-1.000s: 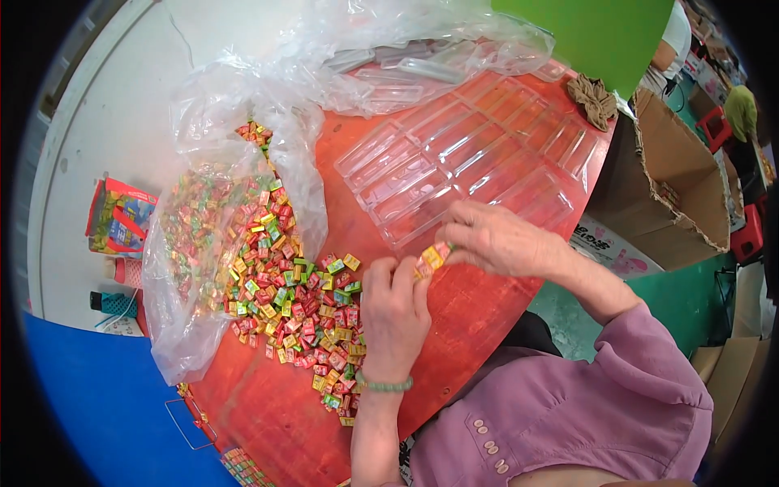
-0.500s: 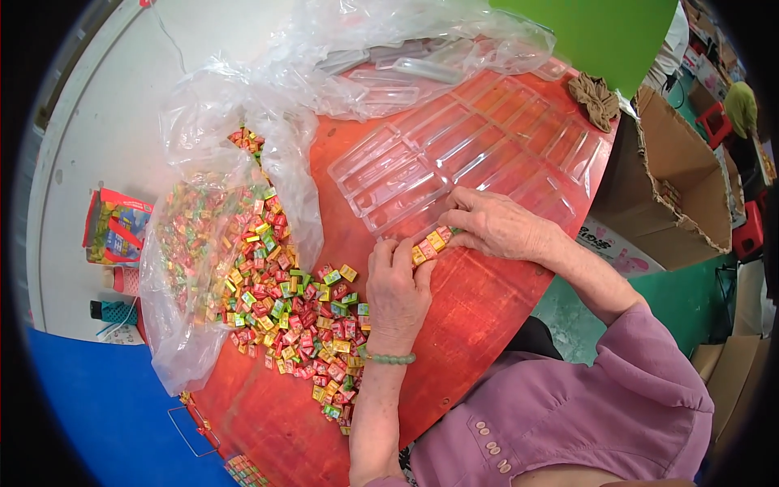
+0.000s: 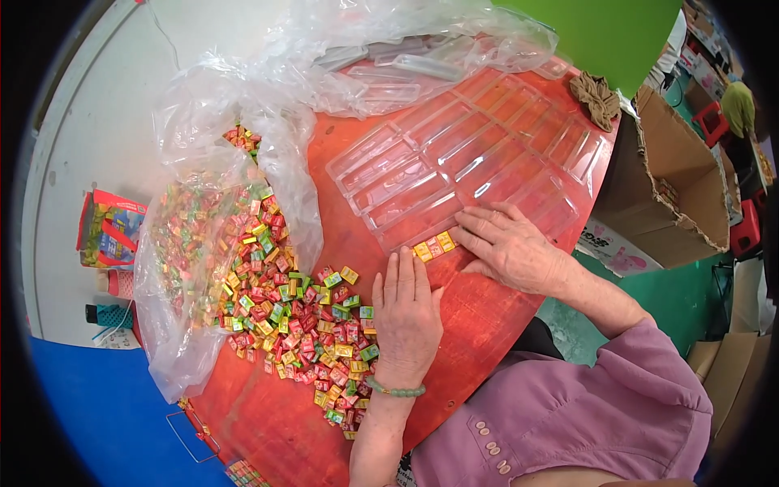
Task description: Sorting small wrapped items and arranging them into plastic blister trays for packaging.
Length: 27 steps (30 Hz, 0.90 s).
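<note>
Bracketing a row of sweets (image 3: 434, 246) at the near edge of the clear tray (image 3: 402, 183), left hand (image 3: 406, 333) and right hand (image 3: 515, 252) lie with fingers extended, gripping nothing; uneven pressure from either side could buckle the row.

Bright light glints on trays (image 3: 469, 157); edges curve.
</note>
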Motion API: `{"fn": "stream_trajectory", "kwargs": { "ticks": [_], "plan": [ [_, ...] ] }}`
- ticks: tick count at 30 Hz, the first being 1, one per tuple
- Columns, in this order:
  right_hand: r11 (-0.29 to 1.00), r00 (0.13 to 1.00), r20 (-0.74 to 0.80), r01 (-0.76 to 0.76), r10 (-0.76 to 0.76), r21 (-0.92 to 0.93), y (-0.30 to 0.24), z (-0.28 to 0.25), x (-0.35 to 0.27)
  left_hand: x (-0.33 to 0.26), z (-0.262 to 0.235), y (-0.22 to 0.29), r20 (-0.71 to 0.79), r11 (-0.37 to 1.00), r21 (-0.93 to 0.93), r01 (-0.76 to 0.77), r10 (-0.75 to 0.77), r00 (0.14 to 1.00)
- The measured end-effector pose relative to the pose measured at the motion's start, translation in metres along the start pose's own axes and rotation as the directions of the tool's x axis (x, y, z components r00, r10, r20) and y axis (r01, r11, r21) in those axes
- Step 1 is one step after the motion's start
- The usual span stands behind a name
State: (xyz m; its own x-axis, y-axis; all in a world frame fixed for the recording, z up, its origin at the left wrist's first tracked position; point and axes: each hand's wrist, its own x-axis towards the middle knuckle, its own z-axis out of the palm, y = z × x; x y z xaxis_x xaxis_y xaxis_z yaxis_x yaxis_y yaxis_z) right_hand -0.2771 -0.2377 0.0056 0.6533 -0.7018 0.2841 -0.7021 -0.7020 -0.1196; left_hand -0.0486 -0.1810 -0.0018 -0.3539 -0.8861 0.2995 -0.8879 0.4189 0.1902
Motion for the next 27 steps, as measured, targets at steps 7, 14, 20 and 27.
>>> {"fn": "stream_trajectory", "kwargs": {
  "ticks": [7,14,20,27],
  "plan": [
    [0.999,0.996,0.072,-0.051,0.051,-0.013,-0.011,0.006,-0.009,-0.004,0.002,0.009,0.058,0.999,-0.001,0.049,-0.049,0.997],
    [0.997,0.992,0.105,-0.077,0.076,0.006,-0.013,0.011,-0.013,-0.007,-0.001,0.01,0.107,0.997,-0.01,0.077,-0.076,0.991],
    [0.996,0.989,0.125,-0.085,0.084,0.001,-0.022,0.017,-0.017,-0.012,-0.023,0.004,0.075,0.989,-0.127,0.071,-0.062,0.995],
    [0.998,0.992,0.111,-0.056,0.056,-0.001,-0.032,0.007,-0.035,-0.126,-0.137,0.022,-0.763,0.849,-0.348,-0.397,-0.01,0.647]
  ]
}}
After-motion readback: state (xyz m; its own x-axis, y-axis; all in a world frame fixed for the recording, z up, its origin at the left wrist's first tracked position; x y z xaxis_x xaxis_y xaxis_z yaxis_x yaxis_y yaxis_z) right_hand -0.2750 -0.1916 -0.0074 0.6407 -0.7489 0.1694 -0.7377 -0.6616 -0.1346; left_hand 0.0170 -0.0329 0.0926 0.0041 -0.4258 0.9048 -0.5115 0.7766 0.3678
